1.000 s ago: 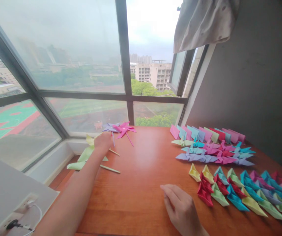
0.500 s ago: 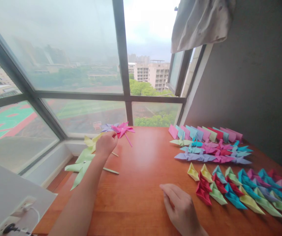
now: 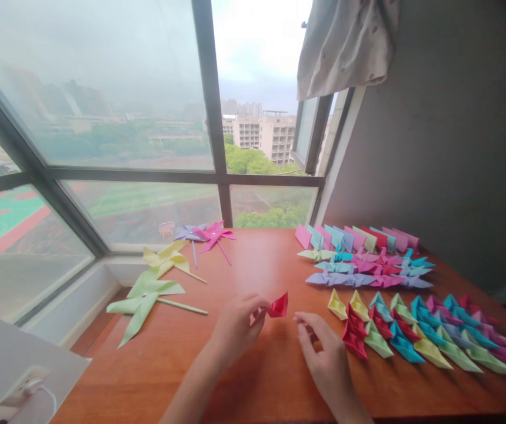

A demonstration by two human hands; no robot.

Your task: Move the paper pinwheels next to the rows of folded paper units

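My left hand (image 3: 239, 327) pinches a small red folded-paper boat (image 3: 279, 305) between thumb and fingertips, over the middle of the table. To its right, my right hand (image 3: 323, 347) has its fingers apart and bent, with nothing between them. Its fingertips are close to the boat without touching it. Rows of folded paper boats (image 3: 405, 341) in red, yellow, green, blue and purple lie to the right of my right hand.
Paper pinwheels lie at the left: green (image 3: 144, 299), yellow (image 3: 166, 259), purple (image 3: 190, 233) and pink (image 3: 215, 234). Behind the boats stand rows of paper cranes (image 3: 370, 265) and folded paper pieces (image 3: 356, 238). Windows border the wooden table (image 3: 257, 259).
My left hand has come back from beside the pinwheels to the middle, carrying the red paper boat. My right hand has opened its fingers. The view has shifted slightly.
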